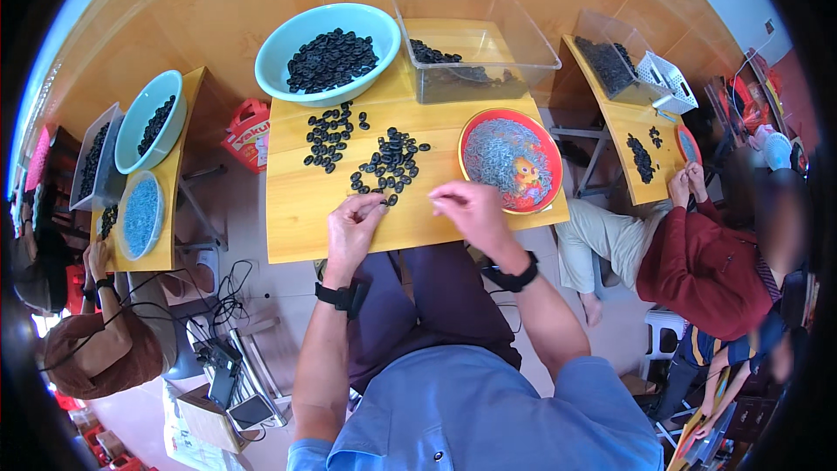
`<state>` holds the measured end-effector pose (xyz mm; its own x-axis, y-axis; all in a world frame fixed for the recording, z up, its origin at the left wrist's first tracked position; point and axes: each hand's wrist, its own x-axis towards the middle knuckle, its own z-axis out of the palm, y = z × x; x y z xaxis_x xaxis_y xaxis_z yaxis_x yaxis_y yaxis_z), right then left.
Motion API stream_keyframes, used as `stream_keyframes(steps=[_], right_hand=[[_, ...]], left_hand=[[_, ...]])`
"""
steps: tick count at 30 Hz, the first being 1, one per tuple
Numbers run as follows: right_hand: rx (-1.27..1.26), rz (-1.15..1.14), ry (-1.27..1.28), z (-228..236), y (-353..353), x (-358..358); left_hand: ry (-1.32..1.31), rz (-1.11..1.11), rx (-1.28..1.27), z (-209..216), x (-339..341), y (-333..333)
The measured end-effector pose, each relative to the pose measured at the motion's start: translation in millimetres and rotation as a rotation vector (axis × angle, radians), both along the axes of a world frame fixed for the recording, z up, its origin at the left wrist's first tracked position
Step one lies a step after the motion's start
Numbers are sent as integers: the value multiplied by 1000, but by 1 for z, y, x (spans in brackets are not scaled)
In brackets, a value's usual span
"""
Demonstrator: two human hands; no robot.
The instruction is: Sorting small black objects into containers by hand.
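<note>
My left hand (350, 231) is closed in a pinch at the near edge of the table, with a small black oval piece (384, 202) at its fingertips. To its right, my right hand (475, 216) hovers with thumb and forefinger pressed together; whatever they hold is too small to make out. Just beyond my left hand lies a loose pile of shiny black oval pieces (397, 153), and a second group (327, 135) is spread farther left. A red round tray (470, 122) full of thin grey-blue bits sits beside my right hand.
At the back of the yellow table (296, 218) stand a light-blue basin (270, 44) of black pieces and a clear plastic bin (475, 83). Co-workers sit at similar tables left (187, 166) and right (645, 183). Cables (228, 301) lie on the floor at left.
</note>
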<state>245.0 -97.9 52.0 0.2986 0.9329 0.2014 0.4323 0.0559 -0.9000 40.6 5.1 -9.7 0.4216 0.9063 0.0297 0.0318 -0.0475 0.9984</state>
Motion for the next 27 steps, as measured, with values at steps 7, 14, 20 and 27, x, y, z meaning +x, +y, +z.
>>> stream_keyframes(steps=[7, 14, 20, 27], right_hand=[[23, 9, 395, -61, 41, -36], [-64, 61, 279, -55, 38, -37], [-66, 69, 247, -54, 39, -38], [-76, 74, 227, -52, 40, -39]], left_hand=[[-2, 45, -37, 6, 4, -3], [145, 6, 29, 7, 2, -2], [124, 5, 33, 4, 4, -2], [167, -2, 41, 7, 3, -3]])
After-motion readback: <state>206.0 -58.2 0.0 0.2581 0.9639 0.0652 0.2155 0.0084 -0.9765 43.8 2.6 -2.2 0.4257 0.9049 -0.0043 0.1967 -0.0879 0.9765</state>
